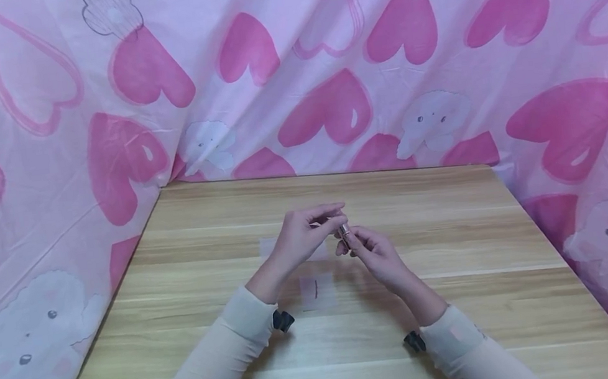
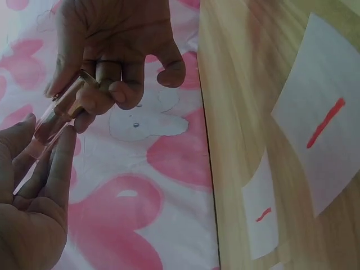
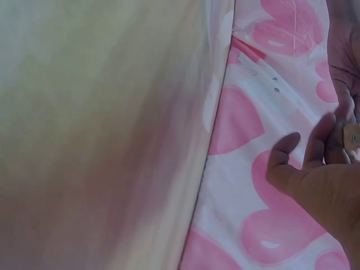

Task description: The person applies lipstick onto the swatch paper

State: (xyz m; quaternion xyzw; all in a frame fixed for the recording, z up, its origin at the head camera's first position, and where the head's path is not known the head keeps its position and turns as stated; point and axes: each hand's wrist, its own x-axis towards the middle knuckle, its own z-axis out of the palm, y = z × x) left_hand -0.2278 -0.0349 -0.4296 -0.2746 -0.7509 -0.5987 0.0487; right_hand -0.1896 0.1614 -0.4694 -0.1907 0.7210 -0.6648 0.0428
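Observation:
Both hands meet over the table around a small lipstick tube [image 1: 344, 230], clear-walled with gold-coloured trim in the left wrist view. My left hand [image 1: 300, 233] pinches one end between thumb and fingers. The other end is gripped by my right hand [image 1: 380, 254], its little finger spread away from the tube. In the right wrist view a square gold end [image 3: 351, 136] shows beside the right hand's fingers, cut off by the frame edge. Fingers cover part of the tube.
Beneath the hands lies a small white paper [image 1: 325, 299] with one red stroke. A second paper [image 1: 267, 247] is partly hidden behind the left hand. The wooden table [image 1: 453, 216] is edged by a pink heart-patterned cloth [image 1: 323, 112]. Dark wrist cameras sit below both sleeves.

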